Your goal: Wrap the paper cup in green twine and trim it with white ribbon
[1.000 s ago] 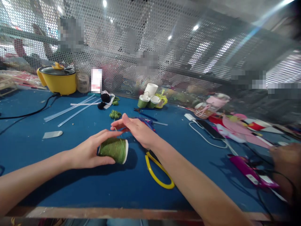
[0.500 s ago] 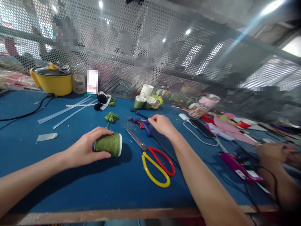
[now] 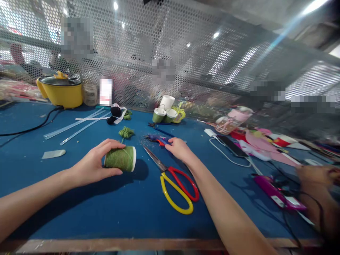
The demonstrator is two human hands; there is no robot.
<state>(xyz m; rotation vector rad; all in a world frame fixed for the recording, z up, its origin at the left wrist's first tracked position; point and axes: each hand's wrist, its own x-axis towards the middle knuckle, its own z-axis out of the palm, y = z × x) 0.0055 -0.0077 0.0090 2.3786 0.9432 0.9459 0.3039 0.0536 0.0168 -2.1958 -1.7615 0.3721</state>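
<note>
My left hand (image 3: pixel 94 159) is wrapped round a spool of green thread (image 3: pixel 119 158), which lies on its side with its white end to the right. A thread runs from the spool up to a small bundle of green yarn (image 3: pixel 126 132) behind it. My right hand (image 3: pixel 179 148) has its fingers closed at the handle of a blue glue gun (image 3: pixel 156 138) with a red trigger; the hand hides most of that handle. In front of the gun lie scissors (image 3: pixel 162 167) with one red and one yellow handle, between my two hands.
Pliers (image 3: pixel 160 129) and several thread spools (image 3: pixel 167 102) stand farther back. Clear glue sticks (image 3: pixel 82 127), a yellow pot (image 3: pixel 60 92) and a jar (image 3: pixel 90 94) are at left. To the right are a phone (image 3: pixel 231 146), a purple device (image 3: pixel 278 193) and another person's hand (image 3: pixel 313 175).
My right hand has come down from just above the glue gun onto its handle. The left hand and spool have shifted slightly left and up in view.
</note>
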